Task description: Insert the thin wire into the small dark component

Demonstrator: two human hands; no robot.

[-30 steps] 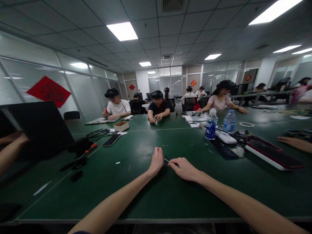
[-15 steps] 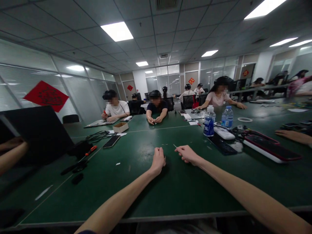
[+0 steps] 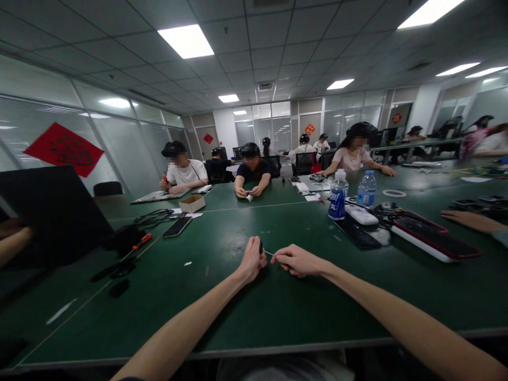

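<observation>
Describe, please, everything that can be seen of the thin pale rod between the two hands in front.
The thin pale rod looks straight, narrow and greyish white; it could be metal, but this is unsure. Only a short part shows, over the green table, slanting slightly down in the picture toward the right hand, whose fingers hold that end. The other end points to the left hand and the small dark object held there; contact is unclear.

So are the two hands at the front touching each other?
No, a gap shows between the left hand and the right hand, with a thin pale rod in it.
</observation>
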